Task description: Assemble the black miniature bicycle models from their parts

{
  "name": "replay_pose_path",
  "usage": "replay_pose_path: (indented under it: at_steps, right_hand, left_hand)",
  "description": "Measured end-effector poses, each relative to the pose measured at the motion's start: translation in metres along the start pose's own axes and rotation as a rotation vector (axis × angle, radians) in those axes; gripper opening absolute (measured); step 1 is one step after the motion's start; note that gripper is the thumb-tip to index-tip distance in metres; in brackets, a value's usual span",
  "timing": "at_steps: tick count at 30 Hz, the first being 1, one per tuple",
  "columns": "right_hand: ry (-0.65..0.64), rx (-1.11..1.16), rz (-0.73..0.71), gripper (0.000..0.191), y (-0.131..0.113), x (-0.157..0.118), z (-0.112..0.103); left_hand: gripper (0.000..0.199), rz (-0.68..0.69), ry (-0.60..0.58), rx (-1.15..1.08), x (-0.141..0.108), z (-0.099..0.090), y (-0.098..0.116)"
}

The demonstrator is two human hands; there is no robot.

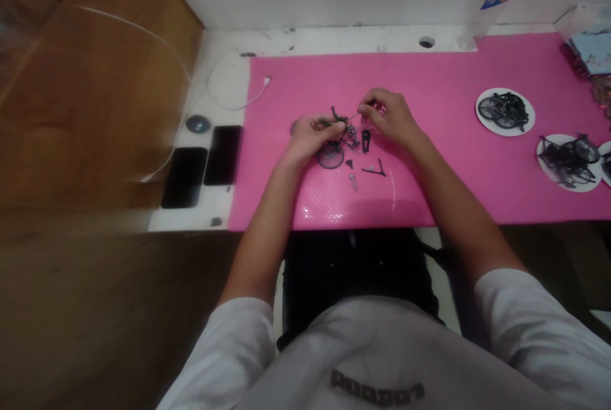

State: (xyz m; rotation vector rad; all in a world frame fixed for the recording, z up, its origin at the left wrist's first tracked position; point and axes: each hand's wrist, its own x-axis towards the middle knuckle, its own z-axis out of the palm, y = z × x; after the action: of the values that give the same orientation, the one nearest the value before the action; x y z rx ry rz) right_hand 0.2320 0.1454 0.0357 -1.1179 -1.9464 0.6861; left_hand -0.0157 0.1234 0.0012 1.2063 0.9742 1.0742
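Note:
My left hand (315,135) is closed, thumb and fingers pinching a dark miniature bicycle frame (340,118) above the pink mat. My right hand (387,111) sits just to the right, its fingertips pinched on a thin rod (352,117) that points at the frame; its exact kind is too small to tell. Below my left hand lies a small spoked wheel (330,156). Small dark parts are spread beside it: an oblong piece (365,141), a tiny saddle-like piece (349,163), an L-shaped bar (375,170) and a clear piece (352,182).
At the right, a white plate (482,125) and another plate (568,188) hold dark miniature bicycle parts. Two phones (223,155) and a round dark object (198,123) lie left of the pink mat (429,79). A white cable (238,107) and a clear bottle (487,12) are behind.

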Motion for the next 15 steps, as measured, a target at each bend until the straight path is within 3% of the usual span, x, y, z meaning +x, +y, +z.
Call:
replay_pose_path:
  at_steps: [9, 15]
  right_hand:
    - [-0.046, -0.048, 0.056, 0.071, 0.0, -0.0025, 0.0046]
    - [-0.072, -0.016, 0.035, 0.058, 0.0035, -0.0063, 0.0064]
  left_hand:
    - [0.045, -0.016, -0.037, -0.001, -0.0016, 0.0027, 0.003]
    - [0.046, -0.011, 0.007, -0.012, -0.0008, 0.0015, 0.0022]
